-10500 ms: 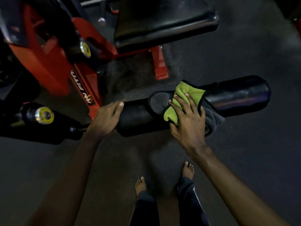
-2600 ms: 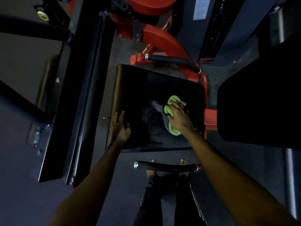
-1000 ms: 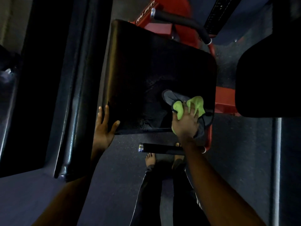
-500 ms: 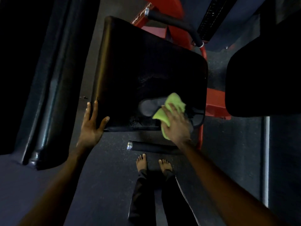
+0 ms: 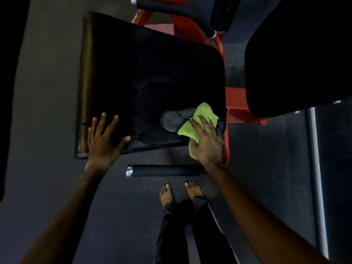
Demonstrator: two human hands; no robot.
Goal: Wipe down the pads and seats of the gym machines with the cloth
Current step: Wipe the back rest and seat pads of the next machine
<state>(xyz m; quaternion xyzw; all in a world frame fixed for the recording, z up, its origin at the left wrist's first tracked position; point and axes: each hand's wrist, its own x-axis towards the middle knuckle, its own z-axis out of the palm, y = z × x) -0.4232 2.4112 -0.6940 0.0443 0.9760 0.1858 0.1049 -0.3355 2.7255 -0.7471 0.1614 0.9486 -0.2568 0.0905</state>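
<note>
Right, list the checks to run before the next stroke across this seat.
1. Cloth under the right hand, fingers flat on it: ok.
2. Cloth fully on the seat: not ok, a green corner overhangs the near edge.
3. Left hand braced flat on the near left corner, outside the cloth's path: ok.
4. Far part of the seat wiped: cannot tell, too dark.
5. Feet clear of the foam handle: ok.
</note>
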